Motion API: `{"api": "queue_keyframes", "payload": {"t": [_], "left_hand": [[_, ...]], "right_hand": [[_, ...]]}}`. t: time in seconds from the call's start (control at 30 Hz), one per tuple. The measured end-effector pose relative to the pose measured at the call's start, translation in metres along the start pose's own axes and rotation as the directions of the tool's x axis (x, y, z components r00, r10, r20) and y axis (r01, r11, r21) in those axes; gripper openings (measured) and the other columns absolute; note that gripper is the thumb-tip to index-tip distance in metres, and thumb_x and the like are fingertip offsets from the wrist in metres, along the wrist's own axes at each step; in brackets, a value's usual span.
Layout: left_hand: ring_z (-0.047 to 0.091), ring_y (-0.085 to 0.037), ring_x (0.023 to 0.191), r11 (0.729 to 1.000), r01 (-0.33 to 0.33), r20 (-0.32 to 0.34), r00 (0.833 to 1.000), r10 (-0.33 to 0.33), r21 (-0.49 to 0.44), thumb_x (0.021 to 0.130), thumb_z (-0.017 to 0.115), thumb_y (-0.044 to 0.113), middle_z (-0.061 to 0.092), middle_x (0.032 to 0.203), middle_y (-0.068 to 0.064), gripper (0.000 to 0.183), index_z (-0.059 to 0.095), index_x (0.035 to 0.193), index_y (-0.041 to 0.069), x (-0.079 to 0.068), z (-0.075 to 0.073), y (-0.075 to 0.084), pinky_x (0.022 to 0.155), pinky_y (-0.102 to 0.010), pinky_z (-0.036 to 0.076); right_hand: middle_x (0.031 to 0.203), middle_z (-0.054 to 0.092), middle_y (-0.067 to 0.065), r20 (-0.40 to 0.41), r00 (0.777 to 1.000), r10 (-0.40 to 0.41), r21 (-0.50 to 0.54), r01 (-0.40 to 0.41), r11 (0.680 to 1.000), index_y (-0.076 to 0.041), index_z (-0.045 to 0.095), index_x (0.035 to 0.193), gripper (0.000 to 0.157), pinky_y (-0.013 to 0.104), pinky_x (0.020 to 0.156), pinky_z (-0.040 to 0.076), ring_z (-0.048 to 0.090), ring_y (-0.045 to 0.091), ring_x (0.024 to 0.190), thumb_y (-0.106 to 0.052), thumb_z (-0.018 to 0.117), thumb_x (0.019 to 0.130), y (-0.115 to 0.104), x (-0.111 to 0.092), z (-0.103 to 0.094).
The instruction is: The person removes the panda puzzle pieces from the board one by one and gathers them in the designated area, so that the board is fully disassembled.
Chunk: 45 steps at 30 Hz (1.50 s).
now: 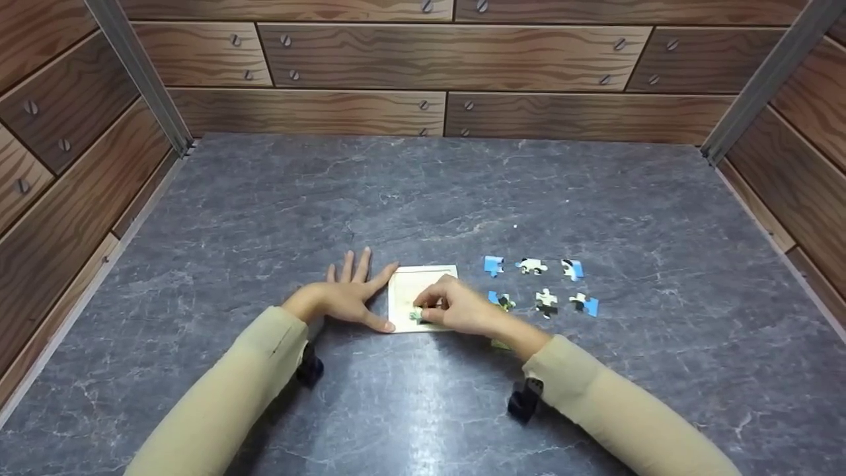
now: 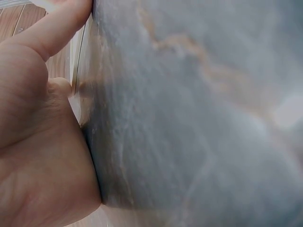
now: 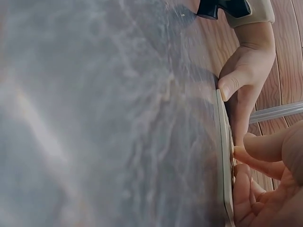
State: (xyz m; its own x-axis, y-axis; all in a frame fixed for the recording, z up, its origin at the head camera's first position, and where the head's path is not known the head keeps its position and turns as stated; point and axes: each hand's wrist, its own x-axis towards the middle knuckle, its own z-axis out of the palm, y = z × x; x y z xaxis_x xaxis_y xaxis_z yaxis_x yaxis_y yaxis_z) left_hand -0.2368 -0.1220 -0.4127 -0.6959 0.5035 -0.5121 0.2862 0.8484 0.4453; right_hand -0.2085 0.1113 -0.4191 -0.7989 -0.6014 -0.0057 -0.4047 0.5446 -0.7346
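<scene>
A shallow pale puzzle tray [image 1: 392, 297] lies flat on the table between the two hands. My left hand [image 1: 347, 299] rests palm down with fingers spread, its thumb and index finger touching the tray's left corners. Over the tray's lower part, my right hand [image 1: 459, 309] pinches a small jigsaw piece [image 1: 416, 314] with some green on it, low against the tray floor. The right wrist view shows the right fingers [image 3: 242, 189] curled at the tray's edge, but the piece itself is hidden there. In the left wrist view the left palm [image 2: 42, 142] fills the left side.
Right of the tray, loose jigsaw pieces lie in rows, among them a blue one [image 1: 492, 265], a black-and-white one [image 1: 546, 303] and a blue-cornered one [image 1: 585, 305]. Another piece [image 1: 499, 344] is partly covered by my right wrist. Wood-patterned walls [image 1: 456, 59] enclose the grey table.
</scene>
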Motion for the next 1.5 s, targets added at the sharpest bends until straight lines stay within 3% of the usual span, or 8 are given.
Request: {"api": "queue_keyframes", "payload": {"t": [0.13,0.33,0.67,0.9,1.07,1.5], "left_hand": [[-0.038,-0.034,0.126,1.0,0.015,-0.003,1.0,-0.015,0.008,0.072,0.06,0.07,-0.037,0.144,-0.013,0.108,-0.012,0.146,0.039,-0.001,0.001,-0.001,0.099,-0.057,-0.021],[-0.039,-0.033,0.126,1.0,0.027,0.001,1.0,-0.027,0.007,0.071,0.061,0.07,-0.038,0.143,-0.012,0.109,-0.013,0.146,0.04,0.001,0.001,0.0,0.099,-0.058,-0.021],[-0.039,-0.034,0.125,1.0,0.014,-0.006,1.0,-0.014,0.008,0.072,0.061,0.068,-0.038,0.143,-0.014,0.108,-0.011,0.147,0.038,0.0,0.0,0.001,0.098,-0.058,-0.021],[-0.038,-0.036,0.125,1.0,0.004,-0.018,1.0,-0.004,0.017,0.073,0.061,0.068,-0.037,0.143,-0.016,0.108,-0.011,0.147,0.037,0.0,0.001,0.0,0.099,-0.058,-0.021],[-0.037,-0.035,0.126,1.0,0.007,-0.021,1.0,-0.007,0.022,0.072,0.061,0.069,-0.037,0.143,-0.015,0.108,-0.011,0.147,0.037,0.0,0.001,0.001,0.099,-0.058,-0.021],[-0.038,-0.034,0.126,0.999,0.029,-0.01,1.0,-0.029,0.024,0.071,0.061,0.069,-0.037,0.143,-0.014,0.109,-0.011,0.147,0.038,0.002,0.001,0.001,0.1,-0.058,-0.02]], "right_hand": [[0.082,0.054,0.003,-0.001,1.0,-0.02,-0.003,0.02,1.0,-0.002,0.068,0.094,0.013,0.028,0.065,0.041,0.046,0.013,0.073,-0.004,0.066,0.081,-0.002,-0.001,0.002],[0.08,0.056,0.003,0.01,0.999,-0.033,0.107,0.031,0.994,0.0,0.059,0.093,0.013,0.026,0.062,0.04,0.048,0.01,0.066,0.002,0.063,0.081,0.0,-0.002,0.001],[0.074,0.056,-0.001,-0.043,0.996,0.083,0.208,-0.073,0.975,-0.001,0.065,0.088,0.007,0.025,0.062,0.042,0.05,0.011,0.067,-0.004,0.067,0.082,0.005,-0.006,-0.005],[0.074,0.058,0.0,-0.02,0.996,0.09,0.259,-0.082,0.962,-0.001,0.066,0.089,0.01,0.024,0.057,0.043,0.051,0.011,0.065,-0.008,0.068,0.083,0.007,-0.006,-0.009],[0.074,0.058,0.003,0.0,0.995,0.102,0.303,-0.097,0.948,0.001,0.066,0.092,0.013,0.024,0.049,0.046,0.051,0.011,0.057,-0.009,0.067,0.084,0.006,-0.008,-0.015],[0.075,0.06,0.005,0.032,0.99,0.14,0.423,-0.141,0.895,0.003,0.063,0.099,0.018,0.027,0.053,0.047,0.056,0.016,0.056,-0.009,0.066,0.085,0.01,-0.022,-0.027]]}}
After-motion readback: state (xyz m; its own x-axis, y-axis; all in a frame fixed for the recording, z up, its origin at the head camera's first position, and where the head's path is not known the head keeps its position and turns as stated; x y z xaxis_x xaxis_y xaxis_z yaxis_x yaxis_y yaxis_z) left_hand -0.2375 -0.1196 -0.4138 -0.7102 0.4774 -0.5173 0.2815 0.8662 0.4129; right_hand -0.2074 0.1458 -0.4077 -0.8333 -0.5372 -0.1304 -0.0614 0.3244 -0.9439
